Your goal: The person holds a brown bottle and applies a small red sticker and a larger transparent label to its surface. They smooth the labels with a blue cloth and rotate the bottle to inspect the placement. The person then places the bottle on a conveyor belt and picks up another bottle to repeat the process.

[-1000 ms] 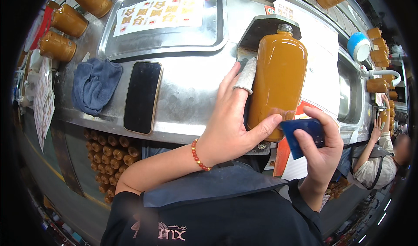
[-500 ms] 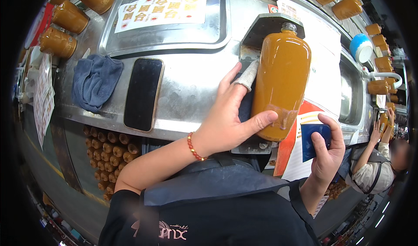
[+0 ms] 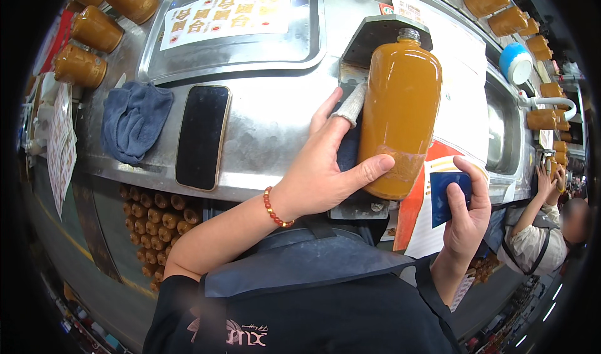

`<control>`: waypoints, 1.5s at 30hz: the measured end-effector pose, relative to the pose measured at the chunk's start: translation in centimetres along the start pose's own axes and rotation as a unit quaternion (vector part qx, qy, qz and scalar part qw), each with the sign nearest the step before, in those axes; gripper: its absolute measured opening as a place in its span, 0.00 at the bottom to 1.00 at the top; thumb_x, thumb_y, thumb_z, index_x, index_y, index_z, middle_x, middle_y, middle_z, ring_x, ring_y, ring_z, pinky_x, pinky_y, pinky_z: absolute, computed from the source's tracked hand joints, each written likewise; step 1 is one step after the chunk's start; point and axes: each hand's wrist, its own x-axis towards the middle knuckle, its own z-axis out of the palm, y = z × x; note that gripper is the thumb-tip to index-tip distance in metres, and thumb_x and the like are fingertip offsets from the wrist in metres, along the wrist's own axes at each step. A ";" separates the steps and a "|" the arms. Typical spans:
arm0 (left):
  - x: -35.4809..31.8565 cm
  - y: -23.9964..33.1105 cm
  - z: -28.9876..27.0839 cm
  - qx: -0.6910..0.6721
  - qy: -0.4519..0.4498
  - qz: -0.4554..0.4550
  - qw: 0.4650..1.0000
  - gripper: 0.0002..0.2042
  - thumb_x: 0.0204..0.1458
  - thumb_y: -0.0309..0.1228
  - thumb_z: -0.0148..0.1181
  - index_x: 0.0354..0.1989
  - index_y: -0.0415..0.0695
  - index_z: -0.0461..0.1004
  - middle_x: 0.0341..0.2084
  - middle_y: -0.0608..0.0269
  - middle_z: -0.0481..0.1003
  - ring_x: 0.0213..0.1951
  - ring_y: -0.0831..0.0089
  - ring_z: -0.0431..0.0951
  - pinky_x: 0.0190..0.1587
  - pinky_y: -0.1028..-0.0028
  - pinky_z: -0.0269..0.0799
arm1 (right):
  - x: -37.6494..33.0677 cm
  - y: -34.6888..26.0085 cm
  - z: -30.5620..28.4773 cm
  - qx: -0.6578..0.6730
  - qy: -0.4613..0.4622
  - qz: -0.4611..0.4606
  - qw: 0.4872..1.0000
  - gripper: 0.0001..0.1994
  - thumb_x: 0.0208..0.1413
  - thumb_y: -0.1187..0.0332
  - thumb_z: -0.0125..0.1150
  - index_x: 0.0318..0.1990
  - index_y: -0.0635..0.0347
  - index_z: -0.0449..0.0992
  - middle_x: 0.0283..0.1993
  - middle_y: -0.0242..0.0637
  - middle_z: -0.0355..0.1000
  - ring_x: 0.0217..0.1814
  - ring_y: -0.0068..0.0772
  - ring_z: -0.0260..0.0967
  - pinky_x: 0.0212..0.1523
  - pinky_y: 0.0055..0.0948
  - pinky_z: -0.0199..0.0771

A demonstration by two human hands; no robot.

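Head view: the right hand [image 3: 468,221], fingers pinching a blue scraper [image 3: 442,194], has drawn away, apparently pausing contact with the brown bottle [image 3: 404,103] beside the left hand [image 3: 320,174], its fingers spread wide.

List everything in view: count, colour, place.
Large bottle: 1, orange-brown, centre right
Metal stand: 1, grey, by bottle
Card: 1, blue, lower right
Phone: 1, black, left
Cloth: 1, grey-blue, far left
Tray: 1, silver, upper left
Printed sheet: 1, white, in tray
Other bottles: many, orange-brown, upper left, right, under counter
Papers: several, mostly white, beside bottle
Sink: 1, silver, right
Faucet: 1, white, by sink
Round container: 1, blue-white, above faucet
Co-worker: 1, pale top, far right
Bracelet: 1, red-gold, lower centre
Finger cover: 1, off-white, centre
Left fingers: one hand, touching bottle
Right fingers: one hand, holding card
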 end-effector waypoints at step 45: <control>-0.2 1.7 1.8 0.250 0.106 0.169 0.947 0.41 0.42 0.44 0.79 0.59 0.26 0.69 0.73 0.28 0.49 0.77 0.35 0.40 0.75 0.38 0.43 | 2.1 -6.8 4.1 -0.324 -0.218 -0.418 0.820 0.21 0.36 0.74 0.67 0.44 0.59 0.87 0.39 0.33 0.78 0.33 0.33 0.69 0.33 0.33 0.70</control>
